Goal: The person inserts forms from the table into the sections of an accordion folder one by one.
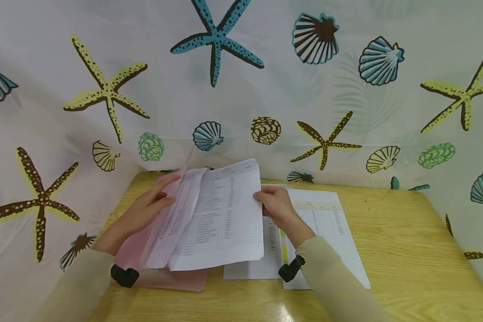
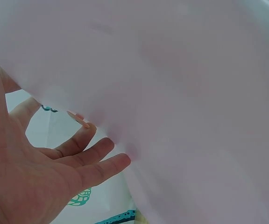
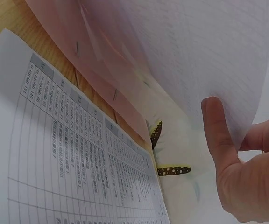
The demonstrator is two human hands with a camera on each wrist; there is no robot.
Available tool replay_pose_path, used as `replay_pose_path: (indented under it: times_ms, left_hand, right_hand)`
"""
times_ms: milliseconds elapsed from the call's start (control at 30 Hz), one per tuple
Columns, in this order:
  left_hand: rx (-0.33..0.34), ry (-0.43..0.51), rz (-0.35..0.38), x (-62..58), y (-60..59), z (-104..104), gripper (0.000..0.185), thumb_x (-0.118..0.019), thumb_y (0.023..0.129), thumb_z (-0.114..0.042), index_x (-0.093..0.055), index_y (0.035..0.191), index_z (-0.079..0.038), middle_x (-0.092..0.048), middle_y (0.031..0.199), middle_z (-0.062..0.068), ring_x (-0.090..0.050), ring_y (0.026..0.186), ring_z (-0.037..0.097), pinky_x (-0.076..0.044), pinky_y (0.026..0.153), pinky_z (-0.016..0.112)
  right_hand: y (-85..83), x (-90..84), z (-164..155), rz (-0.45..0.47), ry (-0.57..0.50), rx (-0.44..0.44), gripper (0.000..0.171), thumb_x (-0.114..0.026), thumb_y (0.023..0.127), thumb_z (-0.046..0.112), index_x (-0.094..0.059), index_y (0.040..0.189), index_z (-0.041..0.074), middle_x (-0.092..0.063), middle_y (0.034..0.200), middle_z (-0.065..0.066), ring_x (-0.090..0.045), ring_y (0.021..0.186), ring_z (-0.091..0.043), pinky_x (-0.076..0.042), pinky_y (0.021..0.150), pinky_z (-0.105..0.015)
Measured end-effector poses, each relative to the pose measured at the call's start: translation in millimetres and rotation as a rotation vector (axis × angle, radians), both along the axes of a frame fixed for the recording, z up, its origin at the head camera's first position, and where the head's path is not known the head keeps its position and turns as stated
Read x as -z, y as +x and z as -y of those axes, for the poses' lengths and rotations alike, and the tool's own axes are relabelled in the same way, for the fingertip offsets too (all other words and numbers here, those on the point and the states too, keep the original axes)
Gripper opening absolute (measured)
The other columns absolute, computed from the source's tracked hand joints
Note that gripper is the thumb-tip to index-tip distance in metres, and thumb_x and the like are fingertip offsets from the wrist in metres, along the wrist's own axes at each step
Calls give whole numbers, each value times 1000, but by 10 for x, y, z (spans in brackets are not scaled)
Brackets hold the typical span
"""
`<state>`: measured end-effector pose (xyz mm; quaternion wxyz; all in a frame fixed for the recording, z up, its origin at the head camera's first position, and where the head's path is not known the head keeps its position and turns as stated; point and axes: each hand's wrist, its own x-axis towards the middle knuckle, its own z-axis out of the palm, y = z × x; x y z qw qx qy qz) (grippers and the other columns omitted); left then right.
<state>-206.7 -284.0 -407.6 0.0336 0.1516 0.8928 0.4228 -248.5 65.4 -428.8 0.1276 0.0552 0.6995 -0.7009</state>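
Sheets [image 1: 221,214] of printed tables, mid-frame above a pink folder [image 1: 161,277], are pinched by the right hand [image 1: 277,206] while the left hand [image 1: 150,205], fingers straight, props them; sorting seems half done, with two pages [image 1: 326,223] already on the counter [image 1: 406,250].

Open tabletop [image 1: 394,250] is left at the right, while the left and back are closed off by the printed curtain [image 1: 265,80].

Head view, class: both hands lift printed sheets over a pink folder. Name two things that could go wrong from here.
1. The right hand pinches only the edge of the raised printed sheet, so it might crease or slip free.
2. The left hand rests open against the lifted pages above the pink folder; they may flop shut. Loose sheets on the table might get nudged.
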Motion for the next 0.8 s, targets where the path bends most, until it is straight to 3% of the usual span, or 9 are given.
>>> replay_pose_path:
  times_ms: [433, 633, 800]
  left_hand:
    - [7, 9, -8, 4, 2, -11, 61, -51, 111, -22, -26, 168, -25, -28, 168, 11, -50, 125, 40, -46, 101, 48]
    - [10, 9, -7, -5, 7, -16, 61, -50, 112, -23, -26, 168, -26, -30, 167, 11, -50, 126, 40, -46, 101, 50]
    - [4, 2, -2, -17, 13, -26, 62, -50, 112, -24, -25, 168, -27, -29, 168, 12, -49, 128, 42, -46, 104, 55]
  right_hand:
    - [36, 52, 221, -20, 14, -12, 36, -63, 101, 8, -65, 133, -9, -73, 122, -28, -78, 88, -23, -64, 82, -38]
    - [28, 30, 248, -21, 10, 25, 36, -64, 100, 8, -65, 133, -9, -73, 120, -28, -78, 86, -23, -64, 78, -36]
    - [51, 44, 299, -29, 30, -28, 34, -64, 101, 7, -66, 130, -9, -74, 117, -28, -78, 86, -23, -64, 80, -38]
